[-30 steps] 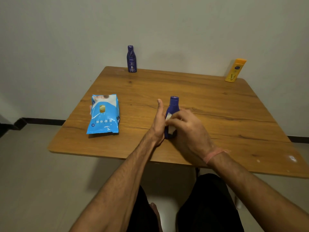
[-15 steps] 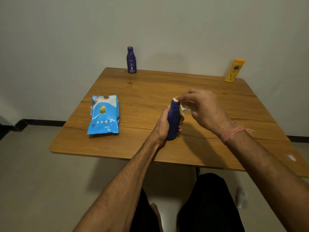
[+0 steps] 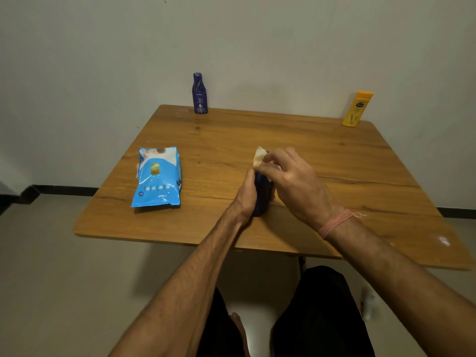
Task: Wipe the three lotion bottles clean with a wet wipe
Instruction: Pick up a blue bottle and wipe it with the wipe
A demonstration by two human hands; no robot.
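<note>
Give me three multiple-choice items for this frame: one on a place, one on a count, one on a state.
1. Where does the yellow bottle stand? A. table's far right corner B. beside the wipes pack C. on the floor
2. How many bottles are in view? A. two B. three C. four
3. What does the right hand hold? A. nothing B. the wipes pack C. a wet wipe

Answers: 1 A, it stands by the wall; 2 B, two blue, one yellow; 3 C, pinched against the top of the blue bottle that the left hand grips.
</note>
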